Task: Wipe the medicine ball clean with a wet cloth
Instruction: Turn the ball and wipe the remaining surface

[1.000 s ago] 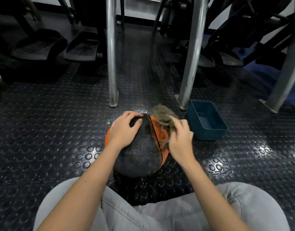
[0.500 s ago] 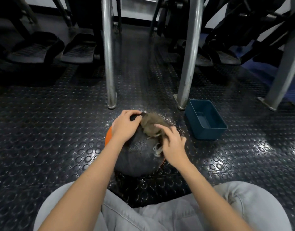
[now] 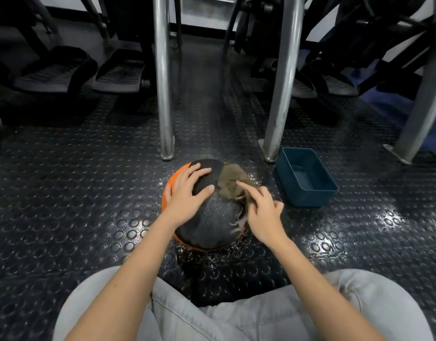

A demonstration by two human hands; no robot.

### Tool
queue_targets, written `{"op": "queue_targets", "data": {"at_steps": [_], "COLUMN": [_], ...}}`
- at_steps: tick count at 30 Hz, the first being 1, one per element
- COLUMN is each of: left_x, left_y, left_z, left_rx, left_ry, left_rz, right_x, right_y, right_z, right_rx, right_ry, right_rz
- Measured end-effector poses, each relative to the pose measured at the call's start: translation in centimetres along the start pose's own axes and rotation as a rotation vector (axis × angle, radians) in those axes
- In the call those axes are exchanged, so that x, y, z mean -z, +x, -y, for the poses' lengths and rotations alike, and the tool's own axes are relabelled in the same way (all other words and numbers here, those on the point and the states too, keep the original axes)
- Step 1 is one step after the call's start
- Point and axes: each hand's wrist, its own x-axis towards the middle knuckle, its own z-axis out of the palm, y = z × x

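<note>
The medicine ball point(image 3: 212, 217), black with orange panels, sits on the studded rubber floor point(image 3: 89, 193) in the middle of the frame, just in front of the person's crossed legs in grey trousers point(image 3: 236, 316). This puts it in easy reach of both arms.

The left hand point(image 3: 187, 193) lies flat on the upper left of the ball with its fingers spread. Its grip is open and encloses nothing. I judge that it only presses down, so that the round ball does not roll away under the rubbing.

The right hand point(image 3: 263, 212) is on the upper right of the ball. Its index finger lies straight on the brown cloth point(image 3: 230, 183), and the other fingers curl over the cloth's frayed edge. So this grip is mostly closed and holds the cloth against the ball's top. That fits a wiping stroke in progress.

A blue plastic tub point(image 3: 308, 199) stands on the floor just beside the ball, at the right. It is probably kept there for wetting the cloth again. The floor around the ball shines with water drops.

Metal frame legs point(image 3: 164, 94) rise behind the ball.
</note>
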Motion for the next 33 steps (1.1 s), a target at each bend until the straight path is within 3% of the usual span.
{"op": "queue_targets", "data": {"at_steps": [4, 8, 10, 11, 14, 16, 20, 22, 24, 26, 28, 30, 33], "left_x": [0.1, 0.0, 0.1, 0.1, 0.0, -0.1, -0.1, -0.1, 0.0, 0.0, -0.1, -0.2, -0.2], "left_y": [-0.4, -0.4, -0.4, -0.5, -0.8, -1.0, -0.7, -0.7, -0.9, -1.1, -1.2, -1.0, -0.8], "left_z": [-0.1, 0.0, 0.1, 0.1, 0.0, -0.1, 0.0, 0.1, 0.1, 0.2, 0.2, 0.3, 0.4], "left_rx": [-0.012, -0.009, -0.020, -0.021, -0.013, -0.007, -0.002, -0.008, -0.015, -0.021, -0.024, -0.029, -0.016], "left_ry": [0.015, 0.023, 0.012, 0.003, 0.004, 0.024, 0.026, 0.022, 0.007, 0.011, 0.026, 0.029, 0.048], "left_rz": [0.034, 0.015, 0.018, 0.024, 0.031, 0.033, 0.015, 0.013, 0.017, 0.001, 0.003, -0.010, -0.021], "right_x": [1.3, 1.8, 0.0, -0.7, -0.1, 1.1, 1.4, -0.1, -0.8, -0.3, 0.8, 1.4, 1.1], "right_y": [1.9, 1.2, -0.6, -1.2, -0.4, 0.3, 0.5, -0.4, -0.5, 0.5, 1.3, 2.1, 2.0], "right_z": [-2.0, 1.0, 0.8, -0.1, -3.0, -3.2, 0.2, 0.4, -0.6, -1.8, -1.9, -0.6, 2.0], "right_rx": [-0.318, -0.007, 0.190, 0.199, -0.175, -0.289, 0.068, 0.240, 0.133, -0.170, -0.284, -0.164, 0.107], "right_ry": [-0.079, 0.077, -0.072, -0.169, -0.303, -0.297, -0.104, -0.230, -0.273, -0.232, -0.226, -0.132, -0.114], "right_rz": [-0.078, -0.186, -0.188, -0.150, 0.000, -0.021, -0.205, -0.231, -0.142, -0.031, -0.047, -0.144, -0.075]}}
